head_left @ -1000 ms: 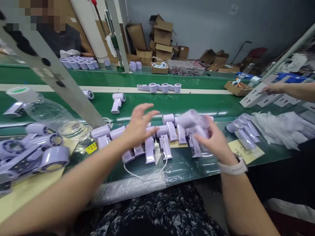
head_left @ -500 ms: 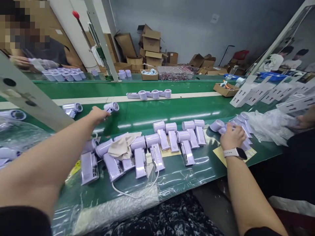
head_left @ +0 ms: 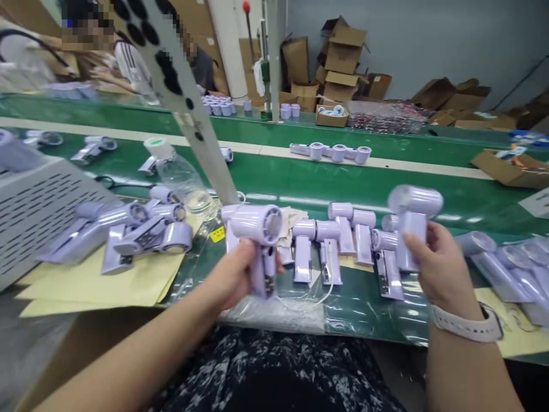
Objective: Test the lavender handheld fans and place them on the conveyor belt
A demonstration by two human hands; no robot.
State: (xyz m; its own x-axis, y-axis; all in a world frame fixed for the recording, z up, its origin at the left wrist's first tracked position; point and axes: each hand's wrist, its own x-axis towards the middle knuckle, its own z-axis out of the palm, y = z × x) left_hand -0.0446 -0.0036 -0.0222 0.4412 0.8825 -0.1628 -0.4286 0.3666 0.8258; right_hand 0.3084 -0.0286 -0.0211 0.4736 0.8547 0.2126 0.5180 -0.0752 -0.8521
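Observation:
A lavender hair dryer (head_left: 256,223) is gripped by its handle in my left hand (head_left: 234,272), its round grille turned to the right. The handle's side shows an open slot with inner parts. My right hand (head_left: 444,269) holds a second hair dryer (head_left: 415,200), upright and slightly blurred, fingers around the handle. Between the hands, several more lavender hair dryers (head_left: 302,252) lie in a row on the bench. A beige cloth (head_left: 294,220) rests among them, partly hidden behind the left dryer. A white cable (head_left: 330,263) runs across one handle and curls onto the bench.
Left, a pile of dryers (head_left: 141,220) lies on yellow sheets (head_left: 107,286) beside a slotted grey box (head_left: 55,212). A slanted metal post (head_left: 201,137) stands near my left hand. More dryers (head_left: 506,263) lie at right. Beyond runs a green conveyor (head_left: 274,177); people work behind it.
My left hand has brought a dryer from the conveyor to the near bench. My right hand has lifted a dryer from the right-hand group. The view has turned left.

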